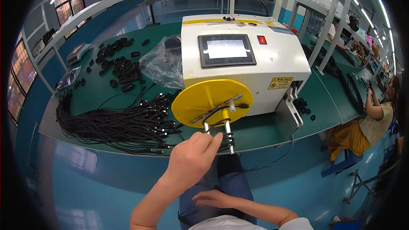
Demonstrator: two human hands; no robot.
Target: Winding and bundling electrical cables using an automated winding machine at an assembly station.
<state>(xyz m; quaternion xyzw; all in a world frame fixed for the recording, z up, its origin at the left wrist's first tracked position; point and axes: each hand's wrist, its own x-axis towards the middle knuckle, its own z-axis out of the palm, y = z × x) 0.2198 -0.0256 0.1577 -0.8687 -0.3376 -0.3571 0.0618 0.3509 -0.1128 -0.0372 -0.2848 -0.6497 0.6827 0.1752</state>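
Note:
A white winding machine stands at the table's front edge, with a yellow disc (187,104) on its near face. Metal posts (227,130) stick out from the disc toward me. A black cable (230,139) is looped round them, and part of it lies across the disc. My left hand (194,155) is closed at the posts, its fingers curled on the cable; the fingertips are partly hidden. Above my lap, my right hand (213,198) is held with fingers stretched out and nothing in it.
A big bundle of black cables (115,123) lies left of the disc. Behind it are a clear plastic bag (164,61) and a heap of small black parts (121,66). The machine body (264,81) carries a screen. At the right, a person (375,117) sits at the bench.

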